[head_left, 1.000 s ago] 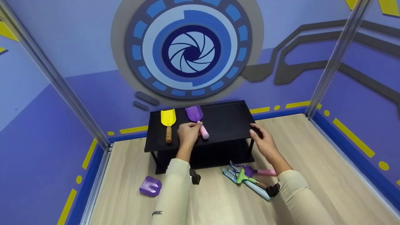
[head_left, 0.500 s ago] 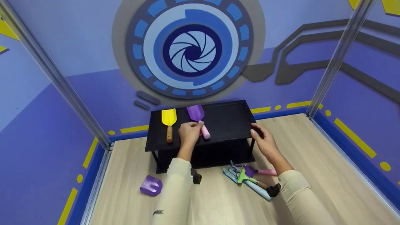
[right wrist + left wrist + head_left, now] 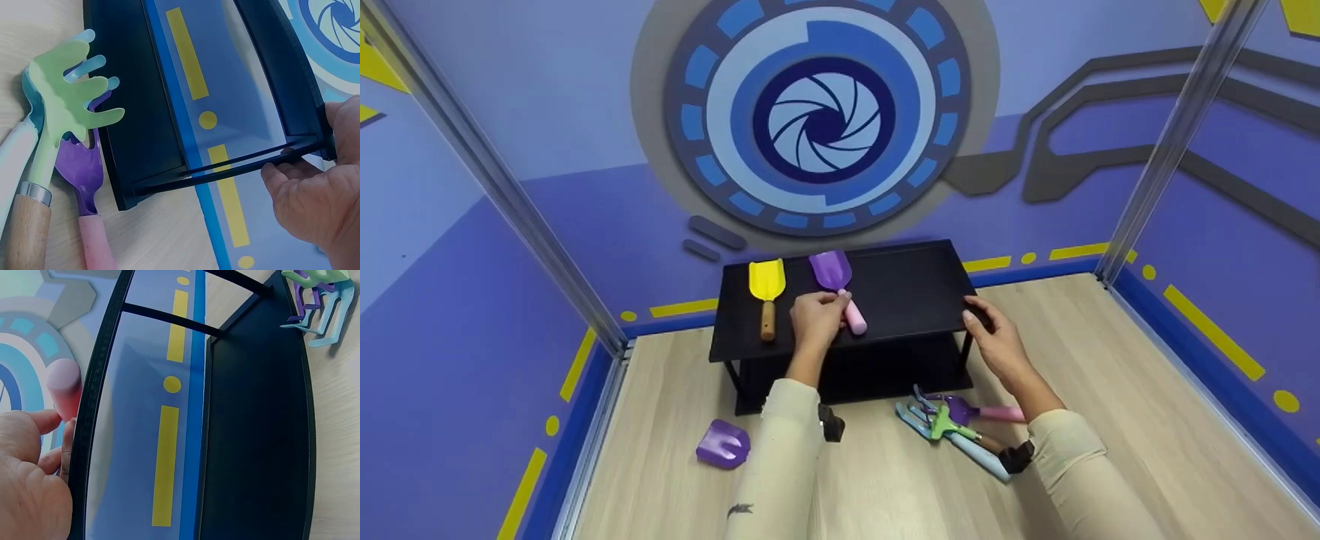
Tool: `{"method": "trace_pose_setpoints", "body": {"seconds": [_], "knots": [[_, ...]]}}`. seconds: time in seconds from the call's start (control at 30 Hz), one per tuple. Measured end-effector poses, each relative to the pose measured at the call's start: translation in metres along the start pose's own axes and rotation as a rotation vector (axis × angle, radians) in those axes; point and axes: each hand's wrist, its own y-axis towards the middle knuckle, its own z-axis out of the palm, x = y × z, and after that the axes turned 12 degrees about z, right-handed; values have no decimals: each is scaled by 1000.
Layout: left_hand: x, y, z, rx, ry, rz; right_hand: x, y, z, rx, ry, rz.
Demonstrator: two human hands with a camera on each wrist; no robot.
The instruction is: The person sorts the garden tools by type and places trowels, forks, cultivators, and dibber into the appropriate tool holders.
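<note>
A black two-tier rack (image 3: 911,292) stands against the back wall. On its top shelf lies a purple hand shovel (image 3: 830,270) with a pink handle (image 3: 63,379). My left hand (image 3: 816,322) pinches that handle near the blade, with thumb and fingertips at the shelf's front edge. To its left a yellow hand shovel (image 3: 766,280) with a wooden handle lies blade toward the wall. My right hand (image 3: 1000,345) grips the rack's front right corner; in the right wrist view the fingers (image 3: 281,180) reach under the top shelf's end bar, the thumb above.
In front of the rack's right end lies a pile of hand rakes: a green rake (image 3: 62,90) with a wooden handle, a light blue rake (image 3: 975,454) and a purple rake (image 3: 81,169) with a pink handle. A loose purple scoop blade (image 3: 723,444) lies on the wooden tabletop (image 3: 877,487) at left.
The head view has shifted very slightly. Both hands and the shovels keep their places on the rack.
</note>
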Motion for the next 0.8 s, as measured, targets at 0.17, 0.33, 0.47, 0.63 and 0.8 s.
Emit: {"method": "trace_pose_setpoints", "body": {"seconds": [0.17, 0.33, 0.47, 0.63, 0.8], "knots": [[2, 1, 1, 2, 1, -9, -1, 0, 0, 1, -14, 0], [3, 1, 0, 4, -11, -19, 0, -1, -1, -2, -29, 3], [3, 0, 0, 9, -31, -20, -1, -1, -2, -2, -30, 12], [3, 0, -1, 9, -50, -13, -1, 0, -3, 16, -31, 12], [5, -2, -3, 6, -100, 1, 2, -3, -3, 51, -18, 26]]}}
